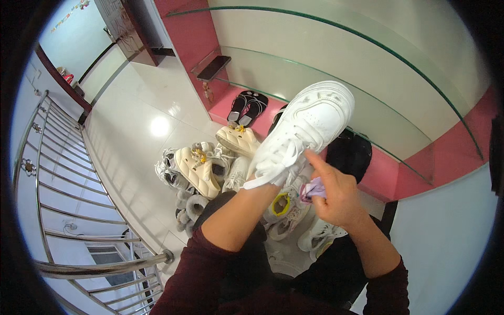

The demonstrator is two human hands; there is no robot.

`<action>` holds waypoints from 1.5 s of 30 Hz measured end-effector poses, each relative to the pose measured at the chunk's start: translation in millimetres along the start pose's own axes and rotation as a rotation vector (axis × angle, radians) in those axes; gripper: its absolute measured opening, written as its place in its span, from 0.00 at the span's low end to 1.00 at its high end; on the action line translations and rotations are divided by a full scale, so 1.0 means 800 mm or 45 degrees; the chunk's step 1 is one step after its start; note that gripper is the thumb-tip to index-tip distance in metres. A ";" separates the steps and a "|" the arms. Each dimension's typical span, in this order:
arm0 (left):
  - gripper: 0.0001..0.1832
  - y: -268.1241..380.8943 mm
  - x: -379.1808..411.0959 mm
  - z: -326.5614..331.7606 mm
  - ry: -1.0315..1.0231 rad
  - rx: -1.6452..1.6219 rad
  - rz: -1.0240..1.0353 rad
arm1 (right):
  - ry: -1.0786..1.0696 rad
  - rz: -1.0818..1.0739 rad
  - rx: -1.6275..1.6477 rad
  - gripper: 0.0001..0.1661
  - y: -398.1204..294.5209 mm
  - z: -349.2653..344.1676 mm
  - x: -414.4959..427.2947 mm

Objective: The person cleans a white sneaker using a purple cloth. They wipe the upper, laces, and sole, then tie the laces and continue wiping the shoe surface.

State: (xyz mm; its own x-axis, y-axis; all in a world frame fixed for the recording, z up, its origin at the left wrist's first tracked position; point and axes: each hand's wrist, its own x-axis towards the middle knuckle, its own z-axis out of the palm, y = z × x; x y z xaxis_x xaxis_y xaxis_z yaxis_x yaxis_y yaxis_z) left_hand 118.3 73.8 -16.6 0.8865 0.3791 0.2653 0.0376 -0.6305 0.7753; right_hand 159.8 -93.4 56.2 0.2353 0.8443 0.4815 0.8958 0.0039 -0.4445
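Observation:
A white lace-up sneaker [315, 114] is raised in front of me, its toe pointing up and right. My left forearm reaches to its opening; the left hand itself is hidden inside or behind the shoe, so its grip cannot be seen. My right hand [336, 193] is beside the shoe, its index finger extended to the side near the laces [291, 155]. Between its thumb and curled fingers it holds a crumpled light purple cloth [314, 190]. Below the raised sneaker, several white and grey shoes stand on the floor, one with a yellow-rimmed opening [280, 204].
Cream quilted clogs [197, 173] and fuzzy grey slippers [197, 205] lie left of my arm. Black sandals [248, 107] stand on the pink cabinet base. Glass shelves [315, 71] span the cabinet; a dark phone [214, 67] lies at one corner. A metal railing [106, 267] runs along the left.

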 end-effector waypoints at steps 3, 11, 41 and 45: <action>0.21 0.008 0.006 0.008 -0.004 0.047 0.063 | -0.068 0.000 0.030 0.50 0.000 0.014 0.003; 0.21 0.016 0.000 0.013 -0.005 0.132 0.102 | -0.161 -0.105 0.038 0.47 0.007 0.018 0.006; 0.22 0.018 0.020 0.049 -0.129 0.389 0.142 | -0.105 0.295 -0.145 0.44 0.042 -0.026 -0.010; 0.22 0.025 0.016 0.051 -0.295 0.681 0.085 | 0.117 0.488 0.403 0.37 0.044 -0.025 -0.022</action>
State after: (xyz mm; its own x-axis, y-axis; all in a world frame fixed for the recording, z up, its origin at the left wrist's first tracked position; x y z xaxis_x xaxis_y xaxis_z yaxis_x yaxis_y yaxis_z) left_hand 149.4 38.2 -20.7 0.9704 0.2065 0.1249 0.1521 -0.9251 0.3480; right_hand 194.9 -119.1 46.7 0.5698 0.7663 0.2970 0.5838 -0.1230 -0.8025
